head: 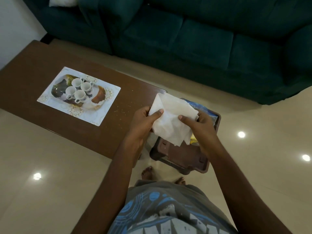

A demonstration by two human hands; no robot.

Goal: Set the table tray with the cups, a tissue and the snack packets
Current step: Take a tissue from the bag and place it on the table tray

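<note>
A white tissue is held up between both hands, above the right end of the table. My left hand pinches its left edge with the thumb on top. My right hand pinches its right side the same way. On the table to the left, a patterned tray carries several white cups standing close together. The tray lies on a pale placemat. Snack packets, blue and yellow, show partly behind the tissue on a brown stool.
The brown wooden table runs from upper left to the middle. A brown plastic stool stands at its right end, below my hands. A dark green sofa fills the back. Crumbs dot the table near my left hand.
</note>
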